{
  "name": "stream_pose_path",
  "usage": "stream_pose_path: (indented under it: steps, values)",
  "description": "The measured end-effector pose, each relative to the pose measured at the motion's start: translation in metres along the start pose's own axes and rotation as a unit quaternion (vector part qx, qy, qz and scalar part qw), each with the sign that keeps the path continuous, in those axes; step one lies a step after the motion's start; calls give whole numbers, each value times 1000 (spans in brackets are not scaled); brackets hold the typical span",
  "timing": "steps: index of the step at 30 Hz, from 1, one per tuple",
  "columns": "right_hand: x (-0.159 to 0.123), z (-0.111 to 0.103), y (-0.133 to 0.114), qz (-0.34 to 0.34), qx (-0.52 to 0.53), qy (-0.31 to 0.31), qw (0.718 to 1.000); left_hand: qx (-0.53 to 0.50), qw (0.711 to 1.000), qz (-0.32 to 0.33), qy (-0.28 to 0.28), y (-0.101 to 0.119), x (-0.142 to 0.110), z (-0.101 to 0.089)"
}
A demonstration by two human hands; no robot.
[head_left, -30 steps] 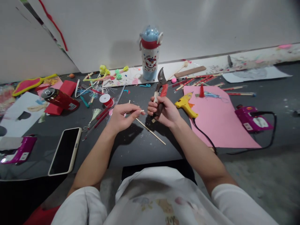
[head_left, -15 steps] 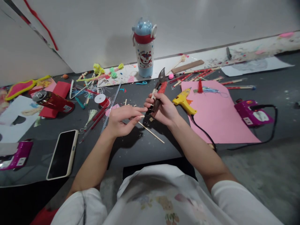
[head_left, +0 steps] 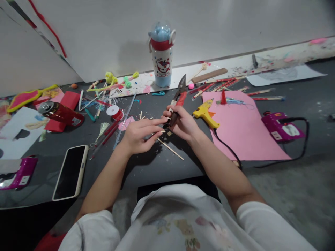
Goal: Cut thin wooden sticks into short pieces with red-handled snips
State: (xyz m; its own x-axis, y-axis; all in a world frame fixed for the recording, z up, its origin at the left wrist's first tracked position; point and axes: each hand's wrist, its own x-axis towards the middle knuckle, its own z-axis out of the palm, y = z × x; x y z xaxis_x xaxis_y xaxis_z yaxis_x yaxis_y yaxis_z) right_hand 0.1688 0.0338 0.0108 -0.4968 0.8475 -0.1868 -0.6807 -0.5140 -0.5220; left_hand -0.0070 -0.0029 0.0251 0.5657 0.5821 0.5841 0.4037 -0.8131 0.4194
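My right hand point(head_left: 182, 122) is closed around dark pruning shears point(head_left: 181, 91) with a red part near the pivot; the blades point up and away from me. Between the thumb and fingers of my left hand point(head_left: 142, 134) is a thin pale wooden stick point(head_left: 163, 131), its short end showing by the thumb. The fingertips of both hands come close together, so I cannot tell whether they touch. Below them, another thin wooden stick point(head_left: 171, 149) lies on the dark table point(head_left: 167, 170) among small chips.
A water bottle point(head_left: 162, 57) stands at the back. Right lie a yellow glue gun point(head_left: 205, 114), pink paper point(head_left: 240, 129) and a corded purple power socket point(head_left: 282, 126). Left are a phone point(head_left: 70, 172), a tipped red can point(head_left: 61, 114), a ribbon spool point(head_left: 114, 112) and a second purple socket point(head_left: 24, 172).
My left hand has shifted slightly right, closer to my right hand, with the stick still pinched. The shears stay in my right hand, nearly unmoved.
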Motion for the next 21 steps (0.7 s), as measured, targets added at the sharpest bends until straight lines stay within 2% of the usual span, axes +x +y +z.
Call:
stream_pose_path:
  steps: [9, 21]
  values:
    - [-1, 0, 0, -2, -13, -10, 1000, 26, 999, 19, -7, -1, -4, 0]
    - [-3, 1, 2, -18, -41, -30, 999, 27, 999, -22, 4, 3, -3, 2]
